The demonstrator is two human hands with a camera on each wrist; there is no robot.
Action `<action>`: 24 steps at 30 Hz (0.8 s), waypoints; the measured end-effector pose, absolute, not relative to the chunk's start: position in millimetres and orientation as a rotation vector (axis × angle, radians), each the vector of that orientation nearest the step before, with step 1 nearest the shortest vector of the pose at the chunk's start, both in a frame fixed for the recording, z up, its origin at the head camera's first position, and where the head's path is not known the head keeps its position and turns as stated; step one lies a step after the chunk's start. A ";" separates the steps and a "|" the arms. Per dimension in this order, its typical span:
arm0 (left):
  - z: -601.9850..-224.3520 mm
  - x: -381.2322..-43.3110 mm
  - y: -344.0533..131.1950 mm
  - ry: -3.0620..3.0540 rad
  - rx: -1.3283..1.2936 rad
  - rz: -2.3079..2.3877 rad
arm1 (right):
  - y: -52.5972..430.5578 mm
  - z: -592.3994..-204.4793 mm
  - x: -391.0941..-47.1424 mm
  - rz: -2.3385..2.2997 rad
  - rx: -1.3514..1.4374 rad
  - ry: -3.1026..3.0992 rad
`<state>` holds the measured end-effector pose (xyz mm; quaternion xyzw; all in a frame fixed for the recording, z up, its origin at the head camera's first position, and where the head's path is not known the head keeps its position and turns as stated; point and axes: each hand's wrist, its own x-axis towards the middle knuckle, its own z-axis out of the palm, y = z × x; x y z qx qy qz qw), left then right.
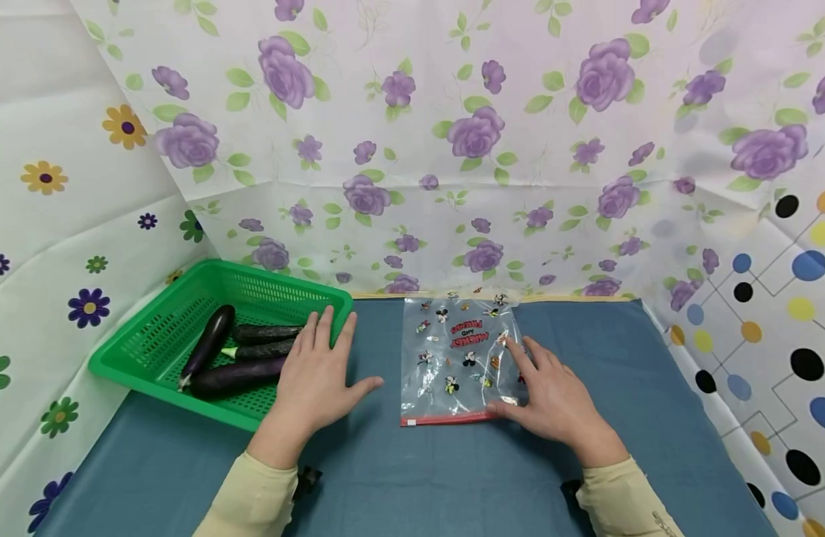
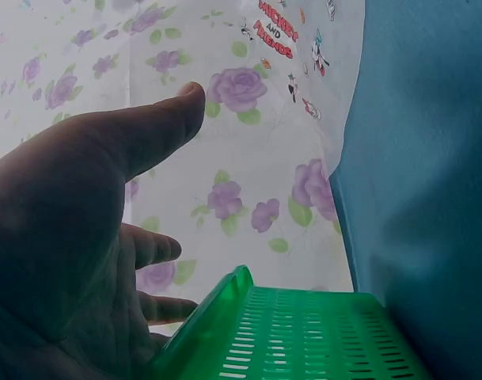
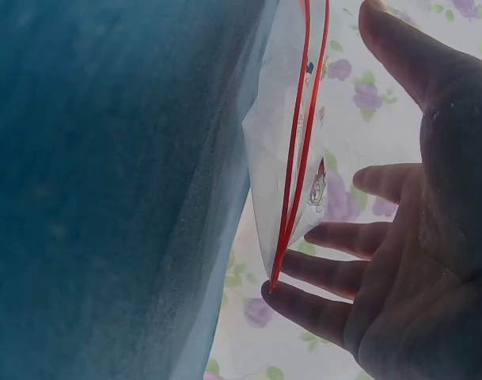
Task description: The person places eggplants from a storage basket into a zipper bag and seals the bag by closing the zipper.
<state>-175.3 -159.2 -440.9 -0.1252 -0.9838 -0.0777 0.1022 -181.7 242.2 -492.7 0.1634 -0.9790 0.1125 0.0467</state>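
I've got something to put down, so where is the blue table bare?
Bare table lies between both sleeves, between right hand and dotted cloth, and in front of the green basket. The left hand overhangs the gap between basket and clear bag; vegetables crowd the basket.

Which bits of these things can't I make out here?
Head view: right ends of the cucumbers and lower eggplant, behind the left hand.
Head view: part of the bag, behind the right hand.
Left wrist: basket, cut off by the bottom edge.
Right wrist: one end of the red zip, cut off by the top edge.
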 end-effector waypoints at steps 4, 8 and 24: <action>-439.6 -176.0 -161.7 -2.913 -0.350 -0.242 | 243.9 -493.5 -182.1 0.339 0.484 -3.010; -438.6 -176.2 -164.8 -2.915 -0.328 -0.248 | 245.3 -494.0 -181.9 0.352 0.471 -3.014; -430.2 -176.8 -176.5 -2.930 -0.264 -0.295 | 248.3 -496.4 -183.6 0.386 0.459 -3.049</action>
